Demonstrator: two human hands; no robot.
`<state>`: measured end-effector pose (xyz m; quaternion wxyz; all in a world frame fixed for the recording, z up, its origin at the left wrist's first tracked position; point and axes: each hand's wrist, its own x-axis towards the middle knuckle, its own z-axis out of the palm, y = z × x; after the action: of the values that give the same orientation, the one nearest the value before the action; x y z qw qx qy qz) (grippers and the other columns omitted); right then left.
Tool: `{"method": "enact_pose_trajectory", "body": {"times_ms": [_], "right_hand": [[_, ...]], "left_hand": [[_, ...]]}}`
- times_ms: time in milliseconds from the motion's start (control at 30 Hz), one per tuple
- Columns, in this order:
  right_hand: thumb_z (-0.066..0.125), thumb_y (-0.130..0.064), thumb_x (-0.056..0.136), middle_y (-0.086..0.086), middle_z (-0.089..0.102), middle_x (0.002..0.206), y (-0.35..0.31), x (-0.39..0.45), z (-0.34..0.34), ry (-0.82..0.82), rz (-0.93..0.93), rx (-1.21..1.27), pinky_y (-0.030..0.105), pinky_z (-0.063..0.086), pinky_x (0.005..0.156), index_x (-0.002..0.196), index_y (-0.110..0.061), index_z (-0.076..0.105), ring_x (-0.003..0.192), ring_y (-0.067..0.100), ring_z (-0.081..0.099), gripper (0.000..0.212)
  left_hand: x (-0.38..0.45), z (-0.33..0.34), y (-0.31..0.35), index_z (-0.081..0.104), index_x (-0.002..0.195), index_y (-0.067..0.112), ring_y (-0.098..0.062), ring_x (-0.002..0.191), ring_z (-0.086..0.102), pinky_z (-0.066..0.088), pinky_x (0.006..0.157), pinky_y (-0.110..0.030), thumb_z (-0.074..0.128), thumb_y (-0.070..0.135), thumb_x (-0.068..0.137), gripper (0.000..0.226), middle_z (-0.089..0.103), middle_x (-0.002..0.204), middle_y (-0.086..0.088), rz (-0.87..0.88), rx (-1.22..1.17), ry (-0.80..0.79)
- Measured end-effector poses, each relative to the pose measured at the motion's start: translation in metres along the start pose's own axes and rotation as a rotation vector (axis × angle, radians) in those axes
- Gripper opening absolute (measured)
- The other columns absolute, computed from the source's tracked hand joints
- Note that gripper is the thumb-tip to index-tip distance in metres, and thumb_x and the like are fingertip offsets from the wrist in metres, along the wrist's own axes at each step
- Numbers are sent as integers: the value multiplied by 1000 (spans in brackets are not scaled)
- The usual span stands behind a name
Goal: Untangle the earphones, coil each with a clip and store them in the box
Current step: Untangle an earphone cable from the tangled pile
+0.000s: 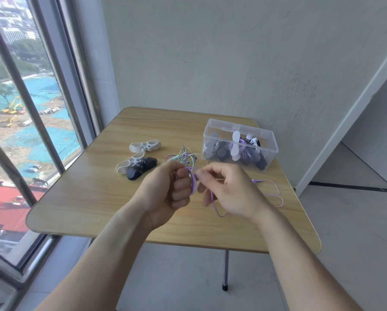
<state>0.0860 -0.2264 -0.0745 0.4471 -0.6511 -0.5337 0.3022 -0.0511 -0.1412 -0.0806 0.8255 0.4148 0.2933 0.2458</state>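
Note:
My left hand [169, 191] is curled into a fist with a purple earphone cable [193, 184] wound in loops round its fingers. My right hand [229, 190] pinches the same purple cable just right of the coil; the free end trails down below it and loops on the table at the right [277, 196]. Behind the hands lies a tangle of purple and green earphone cables [184, 157]. A clear plastic box [266, 133] at the back right holds several coiled earphones with white and dark clips.
Loose clips lie on the wooden table [93, 198] left of the tangle: two white ones [145, 146] and dark ones [141, 170]. A window runs along the left, a wall behind, and the table's right edge borders open floor.

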Motion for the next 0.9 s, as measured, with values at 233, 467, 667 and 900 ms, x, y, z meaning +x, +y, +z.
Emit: {"method": "enact_pose_trajectory", "body": {"times_ms": [233, 467, 667, 900], "right_hand": [[50, -35, 103, -10, 48, 55, 3, 0, 0, -72, 15, -315, 23, 33, 52, 85, -29, 70, 51, 6, 40, 28], [45, -37, 104, -7, 61, 61, -14, -8, 6, -300, 92, -428, 14, 32, 47, 90, -18, 60, 49, 4, 45, 29], [62, -30, 98, -6, 62, 55, -24, -10, -15, -138, 15, -268, 15, 35, 50, 78, -24, 72, 48, 2, 47, 23], [81, -39, 78, -2, 66, 57, -7, -9, -45, 47, 8, -144, 28, 41, 60, 75, -20, 75, 57, 11, 57, 20]], "left_hand": [[-4, -5, 11, 65, 99, 5, -16, 74, 70, 28, 42, -19, 36, 21, 100, 33, 72, 91, -5, 167, -372, -5], [-2, 0, -3, 73, 105, 14, -15, 103, 69, 42, 66, -30, 52, 46, 85, 43, 75, 109, -2, 382, 263, 107], [-2, 0, -21, 54, 83, 8, -20, 75, 52, 44, 73, -39, 39, 47, 95, 43, 58, 74, -5, 612, 895, 52], [-3, 2, -18, 49, 50, 16, -18, 56, 33, 28, 61, -30, 42, 39, 101, 56, 38, 50, 10, 386, 810, -82]]}}
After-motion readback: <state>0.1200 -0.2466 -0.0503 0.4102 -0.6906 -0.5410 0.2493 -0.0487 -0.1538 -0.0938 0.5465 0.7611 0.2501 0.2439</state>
